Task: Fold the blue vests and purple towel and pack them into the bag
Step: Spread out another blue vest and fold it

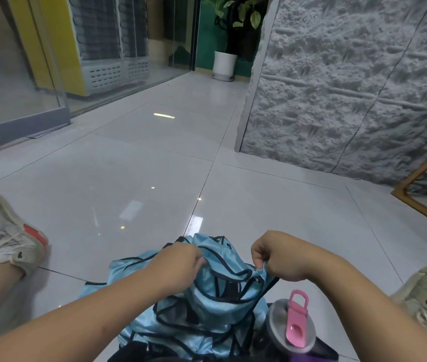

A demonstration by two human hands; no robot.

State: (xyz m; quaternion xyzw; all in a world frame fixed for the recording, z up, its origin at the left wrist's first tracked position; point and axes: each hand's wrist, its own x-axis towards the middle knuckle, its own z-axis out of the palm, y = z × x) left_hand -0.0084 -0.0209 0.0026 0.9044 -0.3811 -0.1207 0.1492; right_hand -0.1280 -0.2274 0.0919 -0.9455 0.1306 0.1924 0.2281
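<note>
both hands, left hand [181,262] and right hand [275,259], have a pinching grip on the crumpled blue vests [207,304] at lower centre; better to lift one free and shake it flat on the floor [128,178] before folding.

You are looking through a single wide-angle camera worn on your head, so there is no second view to share ground with. It faces forward and tilts down, from a low seat on the glossy pale grey tiled floor [134,163]. Nearest the lens, at the bottom edge, both forearms reach in from the lower corners; your left hand [181,262] and right hand [277,257] sit close below centre over the crumpled light blue mesh vests with dark trim [217,304]. A beige shoe [5,231] frames the left edge. Farther ahead stand the rough grey stone-textured wall [351,82] and the white-potted green plant [225,61]. Straight lines bow towards the edges.
</note>
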